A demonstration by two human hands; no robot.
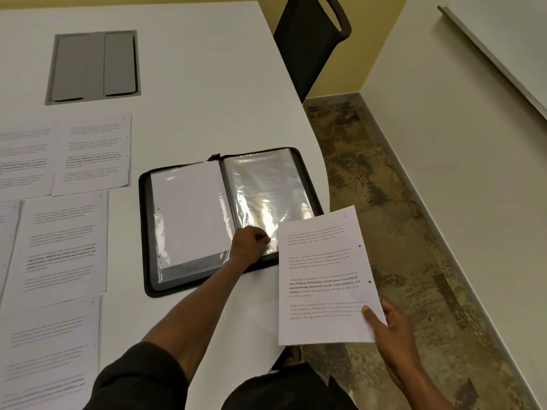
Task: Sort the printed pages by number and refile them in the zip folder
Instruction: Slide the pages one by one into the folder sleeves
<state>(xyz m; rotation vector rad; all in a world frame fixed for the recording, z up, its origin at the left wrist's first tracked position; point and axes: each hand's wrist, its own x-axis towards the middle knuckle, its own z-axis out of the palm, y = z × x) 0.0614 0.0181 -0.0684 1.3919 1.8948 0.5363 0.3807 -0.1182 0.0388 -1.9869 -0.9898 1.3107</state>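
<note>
A black zip folder [231, 220] lay open flat on a white table [192, 69], close to the table's curved right edge. Its left side showed a white sheet [189, 214] tucked inside a clear sleeve, and its right side showed a shiny, see-through plastic sleeve [266, 190] catching the light. The left hand [250, 245] rested at the lower edge of that right sleeve, fingers curled and pinching the plastic near its bottom corner. The right hand [390, 332] held a single printed page [322, 279] just to the right of the folder, past the table edge and above the floor, with the thumb pressed on the page's lower right part and the fingers behind it. That page carried four short blocks of text, one partly in bold. Further left on the table, several other printed pages [65, 250] lay spread out flat side by side. Beyond them, a grey recessed panel [94, 66] sat in the tabletop. A black chair [307, 42] stood at the far side of the table, above patterned carpet [384, 232].
</note>
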